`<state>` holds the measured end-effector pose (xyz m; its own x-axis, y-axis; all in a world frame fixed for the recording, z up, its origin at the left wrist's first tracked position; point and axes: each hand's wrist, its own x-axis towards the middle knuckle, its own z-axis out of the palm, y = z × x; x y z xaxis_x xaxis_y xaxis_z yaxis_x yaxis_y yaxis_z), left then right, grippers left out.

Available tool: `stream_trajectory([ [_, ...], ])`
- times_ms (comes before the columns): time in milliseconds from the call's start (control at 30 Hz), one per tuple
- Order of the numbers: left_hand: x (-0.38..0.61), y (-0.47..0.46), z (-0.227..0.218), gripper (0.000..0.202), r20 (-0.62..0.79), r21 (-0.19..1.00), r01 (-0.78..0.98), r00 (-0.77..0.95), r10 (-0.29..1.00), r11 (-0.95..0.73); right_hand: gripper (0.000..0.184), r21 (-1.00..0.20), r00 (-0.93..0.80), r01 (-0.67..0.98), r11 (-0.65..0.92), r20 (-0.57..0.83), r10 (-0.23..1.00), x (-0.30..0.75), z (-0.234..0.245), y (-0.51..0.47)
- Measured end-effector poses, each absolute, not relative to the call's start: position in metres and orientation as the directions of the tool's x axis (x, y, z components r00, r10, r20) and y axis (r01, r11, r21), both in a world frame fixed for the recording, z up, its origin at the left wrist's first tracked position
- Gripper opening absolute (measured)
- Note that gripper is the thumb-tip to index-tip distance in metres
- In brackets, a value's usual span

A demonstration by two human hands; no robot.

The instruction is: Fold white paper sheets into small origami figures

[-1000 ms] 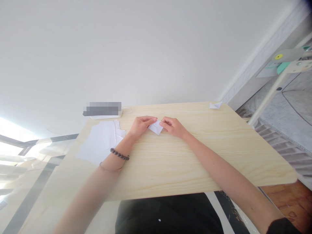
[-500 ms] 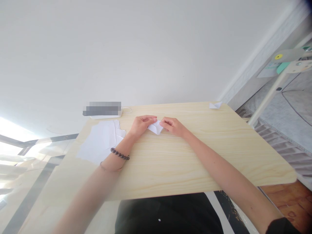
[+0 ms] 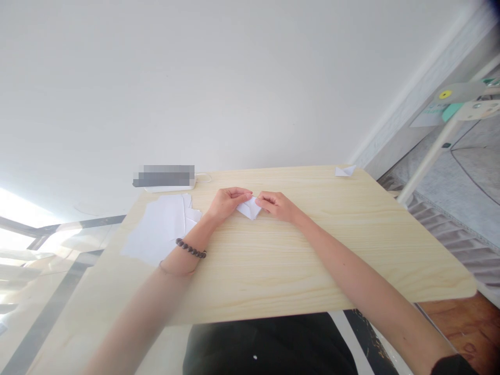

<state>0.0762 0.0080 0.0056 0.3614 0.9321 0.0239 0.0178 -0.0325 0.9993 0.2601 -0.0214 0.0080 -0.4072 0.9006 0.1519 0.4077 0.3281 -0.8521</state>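
Note:
Between my hands is a small piece of folded white paper (image 3: 249, 209), its point toward me and crease lines on its face. My left hand (image 3: 229, 202) pinches its left upper edge between thumb and fingers. On the other side, my right hand (image 3: 276, 204) grips the right upper edge, thumb on top and fingers curled. Both hands are close together over the middle of the wooden table (image 3: 265, 271). The paper's underside is hidden, so I cannot tell whether it touches the tabletop.
Loose white paper sheets (image 3: 158, 226) lie left of my left forearm. A blurred-out device (image 3: 167, 178) with a white cable stands at the back left. Another folded white paper piece (image 3: 345, 171) rests at the back right corner. A wall rises behind the table.
My right thumb and fingers have shifted slightly inward on the folded paper. Both hands still hold it in nearly the same place; the view has tilted a little.

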Motion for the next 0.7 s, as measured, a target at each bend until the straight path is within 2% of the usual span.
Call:
stream_trajectory([
  [167, 0.0752, 0.0082, 0.0079, 0.054, 0.008, 0.999, -0.033, 0.393, 0.920, 0.006, 0.029, -0.847, -0.412, 0.414, 0.333, 0.152, 0.898, 0.2597, 0.0074, -0.0204],
  [400, 0.0748, 0.0081, 0.0066, 0.049, 0.022, 0.999, 0.025, 0.378, 0.925, -0.034, 0.030, -0.822, -0.368, 0.438, 0.365, 0.206, 0.907, 0.2591, 0.0057, -0.0211],
  [600, 0.0763, 0.0070, 0.0088, 0.044, 0.026, 0.998, -0.069, 0.452, 0.892, 0.006, 0.031, -0.812, -0.248, 0.454, 0.367, 0.281, 0.927, 0.2595, 0.0062, -0.0210],
  [700, 0.0760, 0.0073, 0.0093, 0.043, 0.002, 0.998, -0.052, 0.486, 0.874, 0.027, 0.031, -0.821, -0.224, 0.447, 0.355, 0.281, 0.933, 0.2595, 0.0062, -0.0206],
])
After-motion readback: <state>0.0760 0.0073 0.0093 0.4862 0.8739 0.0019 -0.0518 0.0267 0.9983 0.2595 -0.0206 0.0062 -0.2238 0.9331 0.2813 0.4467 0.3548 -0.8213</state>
